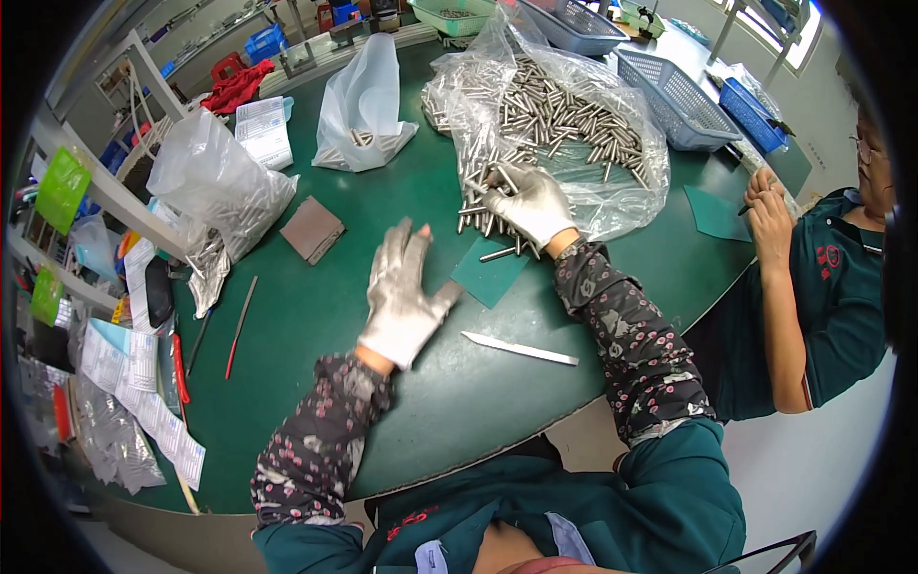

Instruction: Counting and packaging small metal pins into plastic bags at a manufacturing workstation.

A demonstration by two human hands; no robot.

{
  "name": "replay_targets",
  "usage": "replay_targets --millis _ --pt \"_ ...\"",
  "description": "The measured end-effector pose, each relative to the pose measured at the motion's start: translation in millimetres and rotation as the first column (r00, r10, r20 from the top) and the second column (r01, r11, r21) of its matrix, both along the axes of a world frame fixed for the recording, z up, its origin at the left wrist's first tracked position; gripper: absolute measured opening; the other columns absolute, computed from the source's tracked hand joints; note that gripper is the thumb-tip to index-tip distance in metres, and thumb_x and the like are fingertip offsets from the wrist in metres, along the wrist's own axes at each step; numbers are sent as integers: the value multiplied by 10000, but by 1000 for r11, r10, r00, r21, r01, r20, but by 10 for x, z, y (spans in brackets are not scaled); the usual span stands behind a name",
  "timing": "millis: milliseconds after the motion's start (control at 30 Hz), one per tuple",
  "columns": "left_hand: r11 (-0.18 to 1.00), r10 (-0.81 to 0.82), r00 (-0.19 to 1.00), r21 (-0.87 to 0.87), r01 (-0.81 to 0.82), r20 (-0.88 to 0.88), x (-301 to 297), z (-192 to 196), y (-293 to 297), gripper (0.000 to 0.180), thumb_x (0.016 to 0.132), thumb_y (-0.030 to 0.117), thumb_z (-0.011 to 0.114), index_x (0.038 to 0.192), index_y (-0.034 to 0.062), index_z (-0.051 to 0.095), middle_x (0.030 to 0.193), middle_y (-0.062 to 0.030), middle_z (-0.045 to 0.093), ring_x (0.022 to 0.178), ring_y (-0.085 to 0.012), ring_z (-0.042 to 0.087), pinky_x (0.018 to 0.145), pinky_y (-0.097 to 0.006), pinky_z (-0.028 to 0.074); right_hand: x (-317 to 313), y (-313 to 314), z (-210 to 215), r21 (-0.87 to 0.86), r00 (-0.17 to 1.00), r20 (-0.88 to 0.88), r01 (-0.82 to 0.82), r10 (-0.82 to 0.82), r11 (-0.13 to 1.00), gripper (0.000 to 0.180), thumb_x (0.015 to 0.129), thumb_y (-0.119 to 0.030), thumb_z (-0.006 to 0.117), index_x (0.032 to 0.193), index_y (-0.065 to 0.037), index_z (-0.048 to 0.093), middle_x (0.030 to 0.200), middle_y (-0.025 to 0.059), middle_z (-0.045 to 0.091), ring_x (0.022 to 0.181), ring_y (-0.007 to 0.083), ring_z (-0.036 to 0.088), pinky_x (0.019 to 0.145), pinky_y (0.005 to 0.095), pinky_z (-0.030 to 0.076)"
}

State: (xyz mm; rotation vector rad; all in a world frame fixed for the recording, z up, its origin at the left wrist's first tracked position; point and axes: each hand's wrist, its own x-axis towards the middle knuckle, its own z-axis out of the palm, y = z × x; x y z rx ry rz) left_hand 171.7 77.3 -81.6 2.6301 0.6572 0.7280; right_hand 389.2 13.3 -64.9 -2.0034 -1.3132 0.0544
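Observation:
My left hand [400,298], in a whitish work glove with a bare fingertip showing, rests over the green table with its fingers spread and nothing in them. Gloved too, my right hand [534,206] is at the near left edge of a pile of short metal pins [545,107], its fingers curled around a pin. The pile lies on an opened clear plastic bag [626,206]. Several loose pins lie beside and below that hand. A small green sheet [490,273] lies between my hands, one pin [497,254] at its upper edge. Nearer me is a thin pale blade-like tool [521,347].
Bags of pins [359,143] stand at the far left, near a brown square pad [313,231]. A red-handled file [241,325] and papers [139,383] lie left. Plastic baskets [674,100] line the far right. A co-worker [813,277] sits at the right.

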Motion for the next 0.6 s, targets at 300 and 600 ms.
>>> replay_targets --millis 300,600 --pt "992 56 980 -99 -76 -189 221 216 238 1056 555 498 764 1331 -38 288 1315 -219 376 1223 -351 360 1051 -408 261 -626 403 -55 -53 948 156 -272 277 961 390 712 -369 574 1003 -113 619 887 135 601 860 335 569 766 425 455" --pt "996 30 996 -86 -37 -87 -300 36 215 1008 559 398 785 1327 -43 302 1275 -195 425 1151 -343 422 1015 -380 333 -702 142 204 -185 742 155 -627 653 757 542 665 -352 633 1160 -138 583 1219 207 479 1087 366 500 928 397 407"
